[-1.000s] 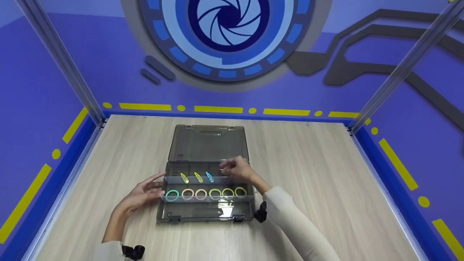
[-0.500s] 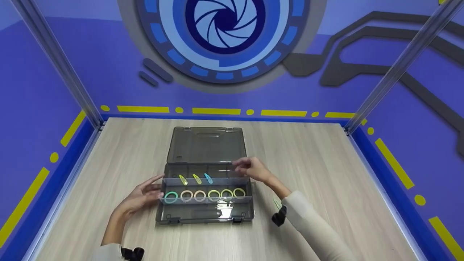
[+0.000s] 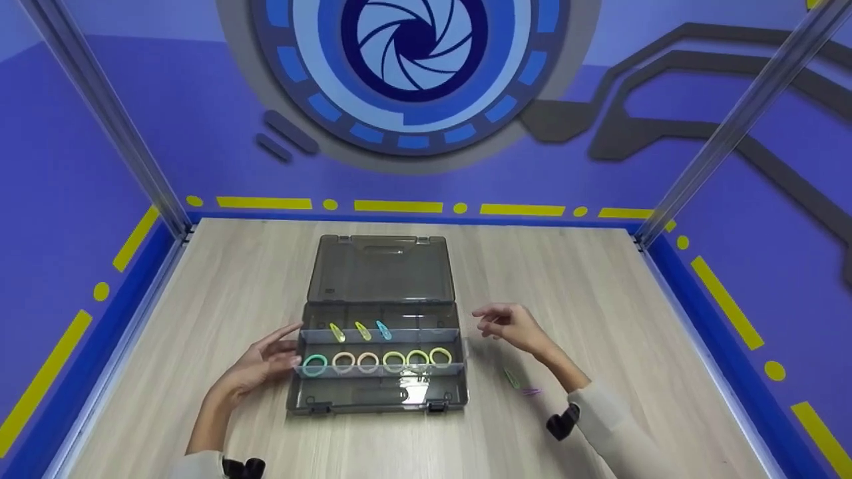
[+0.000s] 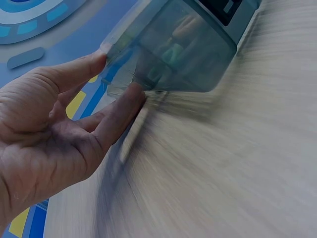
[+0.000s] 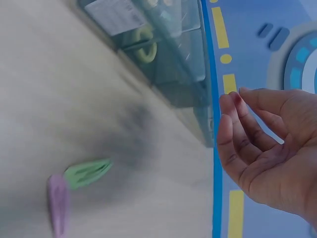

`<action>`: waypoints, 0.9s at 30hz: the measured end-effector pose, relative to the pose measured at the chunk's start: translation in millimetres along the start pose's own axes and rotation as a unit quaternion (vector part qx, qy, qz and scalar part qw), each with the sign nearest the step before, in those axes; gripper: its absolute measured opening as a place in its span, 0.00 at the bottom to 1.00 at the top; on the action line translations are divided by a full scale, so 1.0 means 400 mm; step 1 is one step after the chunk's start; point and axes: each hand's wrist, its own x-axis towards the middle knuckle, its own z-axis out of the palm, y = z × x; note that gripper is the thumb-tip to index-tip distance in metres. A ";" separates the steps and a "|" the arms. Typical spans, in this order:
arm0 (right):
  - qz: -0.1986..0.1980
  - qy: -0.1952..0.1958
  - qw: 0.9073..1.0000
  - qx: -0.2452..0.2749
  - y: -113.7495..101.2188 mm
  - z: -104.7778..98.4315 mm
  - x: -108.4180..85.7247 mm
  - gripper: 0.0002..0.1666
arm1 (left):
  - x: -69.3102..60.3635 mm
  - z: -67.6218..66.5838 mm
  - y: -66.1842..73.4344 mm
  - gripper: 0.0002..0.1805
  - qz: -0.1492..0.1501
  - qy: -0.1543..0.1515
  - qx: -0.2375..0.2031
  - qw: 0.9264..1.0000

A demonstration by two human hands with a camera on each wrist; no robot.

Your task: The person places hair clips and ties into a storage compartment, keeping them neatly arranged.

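Observation:
A smoky see-through compartment box [image 3: 356, 391] lies with its lid [image 3: 383, 276] folded back. Two yellow hair clips and one blue hair clip [image 3: 383, 330] are in its back row. Along the middle row sit several ring-shaped hair ties [image 3: 315, 364], green, peach and yellow. My left hand [image 3: 256, 366] touches the box's left end with extended fingertips. Right of the box my right hand [image 3: 512, 326] hovers, loosely curled, and the right wrist view shows nothing between its fingers. Below it a green hair clip [image 5: 88, 173] and a purple hair clip [image 5: 58, 203] lie on the table.
The pale wood-grain table [image 3: 579, 279] is bounded by blue printed walls at the back and sides. Metal posts [image 3: 719, 140] stand at the two back corners. A white label [image 5: 115, 16] is on the box's side.
My right hand has moved right, from over the box's back row to beside the box. The green and purple clips have come into sight. My left hand stays at the box.

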 end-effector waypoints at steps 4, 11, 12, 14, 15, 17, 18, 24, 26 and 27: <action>0.014 -0.001 1.000 0.008 0.024 -0.018 -0.030 0.16 | 0.000 -0.006 -0.001 0.42 0.008 -0.007 0.000 1.000; 0.021 -0.019 1.000 -0.002 0.060 -0.036 -0.064 0.17 | -0.004 -0.004 -0.006 0.42 -0.009 0.001 -0.004 1.000; 0.022 -0.022 0.999 -0.008 0.065 -0.038 -0.068 0.17 | -0.004 -0.005 -0.007 0.42 -0.009 0.000 -0.005 1.000; 0.020 -0.028 0.999 -0.022 0.076 -0.043 -0.080 0.16 | -0.004 -0.005 -0.007 0.42 -0.005 -0.004 -0.008 1.000; 0.019 -0.031 0.999 -0.028 0.081 -0.046 -0.086 0.15 | -0.004 -0.005 -0.007 0.42 -0.002 -0.006 -0.010 1.000; 0.016 -0.041 0.998 -0.044 0.092 -0.051 -0.099 0.14 | -0.004 -0.007 -0.006 0.43 0.004 -0.013 -0.009 1.000; 0.014 -0.045 0.998 -0.050 0.098 -0.054 -0.105 0.14 | -0.004 -0.007 -0.006 0.43 0.007 -0.014 -0.008 1.000; 0.010 -0.073 0.995 -0.067 0.128 -0.060 -0.136 0.14 | -0.003 -0.010 -0.003 0.43 0.012 -0.019 -0.009 1.000; 0.014 -0.078 0.994 -0.073 0.133 -0.060 -0.144 0.14 | -0.003 -0.010 -0.004 0.43 0.011 -0.020 -0.008 1.000; 0.016 -0.080 0.994 -0.075 0.135 -0.059 -0.148 0.14 | -0.004 -0.010 -0.004 0.43 0.010 -0.020 -0.006 1.000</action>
